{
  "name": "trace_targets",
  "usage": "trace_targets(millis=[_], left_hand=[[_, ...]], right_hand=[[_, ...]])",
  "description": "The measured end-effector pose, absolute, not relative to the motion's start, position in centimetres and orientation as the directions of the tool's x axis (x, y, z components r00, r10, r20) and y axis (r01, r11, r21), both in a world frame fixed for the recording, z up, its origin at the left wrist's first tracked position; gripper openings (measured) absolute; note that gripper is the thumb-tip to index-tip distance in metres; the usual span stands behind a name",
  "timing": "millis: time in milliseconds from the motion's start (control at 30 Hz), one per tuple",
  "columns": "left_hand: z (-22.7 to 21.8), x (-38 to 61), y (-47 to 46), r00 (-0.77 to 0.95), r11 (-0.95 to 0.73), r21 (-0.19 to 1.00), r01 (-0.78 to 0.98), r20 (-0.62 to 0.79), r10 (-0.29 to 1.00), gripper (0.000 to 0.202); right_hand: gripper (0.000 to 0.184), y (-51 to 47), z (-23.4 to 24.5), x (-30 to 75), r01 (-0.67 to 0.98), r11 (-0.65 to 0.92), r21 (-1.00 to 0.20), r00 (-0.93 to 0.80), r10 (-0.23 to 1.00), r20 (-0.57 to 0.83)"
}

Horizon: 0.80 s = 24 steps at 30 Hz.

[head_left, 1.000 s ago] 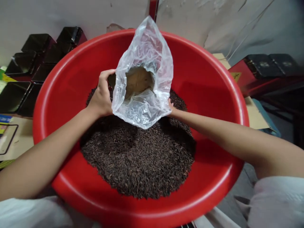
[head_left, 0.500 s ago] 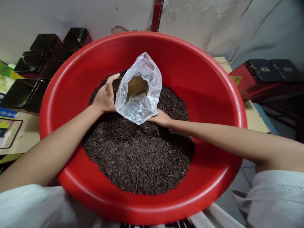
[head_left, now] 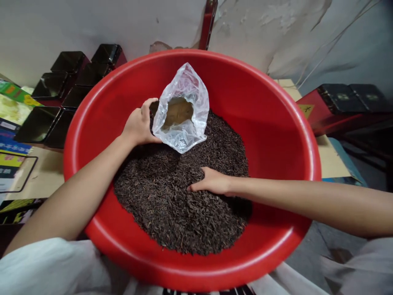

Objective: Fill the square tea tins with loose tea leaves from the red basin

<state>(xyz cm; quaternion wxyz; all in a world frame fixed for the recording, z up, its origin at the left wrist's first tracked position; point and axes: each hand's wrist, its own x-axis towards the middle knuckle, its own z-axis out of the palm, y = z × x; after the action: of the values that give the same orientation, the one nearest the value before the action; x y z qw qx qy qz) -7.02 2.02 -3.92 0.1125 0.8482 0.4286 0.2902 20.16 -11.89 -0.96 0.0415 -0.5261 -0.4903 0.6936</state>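
A big red plastic basin (head_left: 285, 123) sits in front of me, holding a heap of dark loose tea leaves (head_left: 184, 209). My left hand (head_left: 139, 125) grips the left edge of a clear plastic bag (head_left: 182, 108) that stands open at the back of the heap, its mouth facing me and a brownish inside showing. My right hand (head_left: 211, 182) lies palm down on the leaves below and right of the bag, apart from it. Its fingers are curled into the leaves, and their tips are partly buried.
Several black square tins (head_left: 58, 88) stand at the left by the wall. Printed cartons (head_left: 12, 123) lie at the far left. Red boxes with black lids (head_left: 344, 102) sit at the right. A cracked grey wall (head_left: 276, 28) rises behind the basin.
The bag came down from a raised position onto the leaves at the back. My right hand let go of the bag and moved toward me, onto the heap.
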Motion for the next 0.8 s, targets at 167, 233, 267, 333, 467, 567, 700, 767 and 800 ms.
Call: trace_targets(millis=[167, 233, 267, 333, 467, 567, 700, 767, 800], left_hand=[[-3.4, -6.2, 1.4, 0.391, -0.559, 0.36, 0.747, 0.443, 0.807, 0.114], [-3.1, -5.9, 1.1, 0.373, -0.546, 0.354, 0.76, 0.45, 0.811, 0.115], [-2.9, -5.8, 1.0, 0.367, -0.536, 0.351, 0.768, 0.444, 0.817, 0.114], [-2.2, -5.4, 0.5, 0.365, -0.509, 0.344, 0.789, 0.406, 0.838, 0.112], [-0.9, -4.3, -0.8, 0.38, -0.487, 0.336, 0.807, 0.336, 0.862, 0.106], [-0.6, -3.7, -1.4, 0.405, -0.519, 0.363, 0.774, 0.348, 0.846, 0.104], [-0.7, -3.6, -1.3, 0.398, -0.518, 0.398, 0.757, 0.348, 0.849, 0.102], [-0.6, -3.7, -1.2, 0.379, -0.496, 0.413, 0.764, 0.335, 0.863, 0.1], [-0.6, -3.8, -1.1, 0.372, -0.488, 0.419, 0.765, 0.331, 0.867, 0.098]], right_hand=[[0.018, -12.0, 1.0, 20.2, 0.277, -0.726, -0.629, -0.416, 0.5, -0.76], [0.019, -11.7, 2.2, 20.4, 0.273, -0.71, -0.649, -0.41, 0.525, -0.746], [0.019, -11.6, 2.9, 20.5, 0.282, -0.684, -0.673, -0.417, 0.544, -0.728], [0.018, -11.3, 4.7, 20.6, 0.3, -0.614, -0.73, -0.463, 0.575, -0.674], [0.021, -10.6, 8.8, 20.7, 0.291, -0.461, -0.838, -0.569, 0.621, -0.539], [0.021, -9.1, 11.1, 20.3, 0.269, -0.254, -0.929, -0.544, 0.756, -0.364], [0.018, -6.1, 11.7, 19.1, 0.315, 0.103, -0.944, -0.425, 0.904, -0.043], [0.02, -4.6, 11.2, 18.2, 0.444, 0.286, -0.849, -0.382, 0.918, 0.109], [0.022, -4.0, 10.9, 17.8, 0.514, 0.367, -0.775, -0.379, 0.908, 0.178]])
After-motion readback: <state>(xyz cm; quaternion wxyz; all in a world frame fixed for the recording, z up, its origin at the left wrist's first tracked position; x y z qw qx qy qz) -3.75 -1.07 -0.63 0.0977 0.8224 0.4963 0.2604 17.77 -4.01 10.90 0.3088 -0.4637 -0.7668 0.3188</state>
